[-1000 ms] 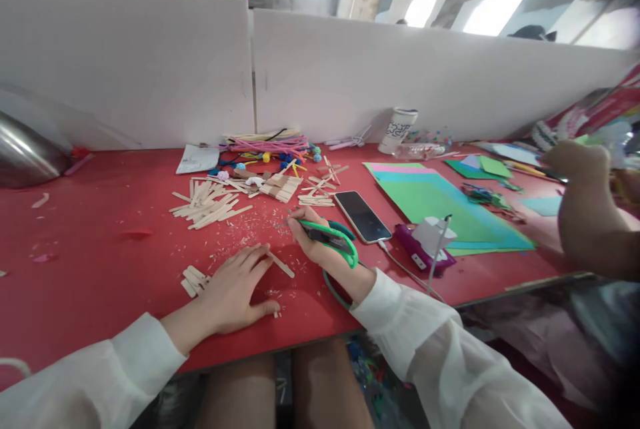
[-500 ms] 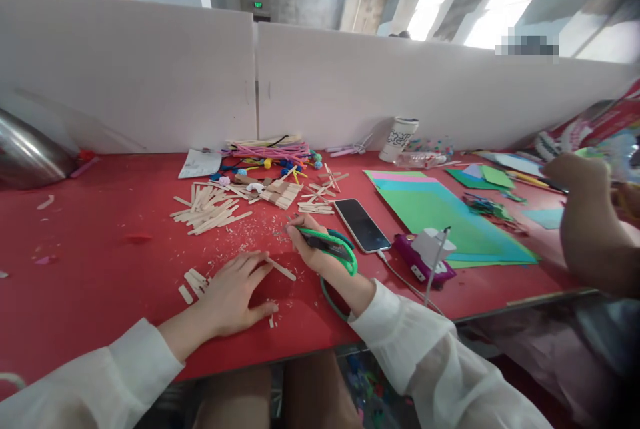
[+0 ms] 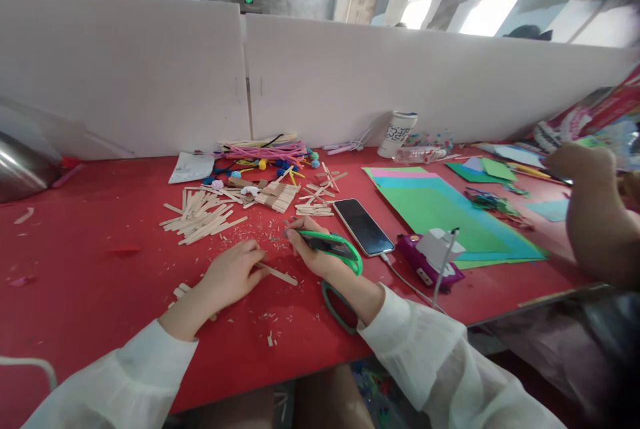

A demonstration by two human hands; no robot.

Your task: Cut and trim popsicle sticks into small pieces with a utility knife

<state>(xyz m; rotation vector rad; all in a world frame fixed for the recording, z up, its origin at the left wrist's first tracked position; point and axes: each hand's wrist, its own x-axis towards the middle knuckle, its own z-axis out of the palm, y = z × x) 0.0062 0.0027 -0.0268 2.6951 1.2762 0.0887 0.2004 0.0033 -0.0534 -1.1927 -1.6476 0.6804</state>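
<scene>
My left hand [image 3: 231,275] rests on the red table [image 3: 90,282], its fingers curled and pinched on the end of a short wooden stick [image 3: 280,275] that lies on the table. A few cut stick pieces [image 3: 179,293] lie beside that wrist. Just to the right, my right hand [image 3: 313,250] is closed around green-handled scissors [image 3: 334,250], the blades pointing left toward the stick. Wood shavings [image 3: 260,232] are scattered around both hands.
A pile of wooden sticks [image 3: 200,212], pipe cleaners and pompoms [image 3: 267,152] lie behind my hands. A phone [image 3: 363,227], a purple device [image 3: 430,262] with a cable, coloured paper sheets [image 3: 440,205] and a cup [image 3: 397,133] are to the right. Another person's arm [image 3: 595,215] is at far right.
My left hand has gone from lying flat with spread fingers to curling and pinching the stick's end. The right hand with the scissors has stayed in place.
</scene>
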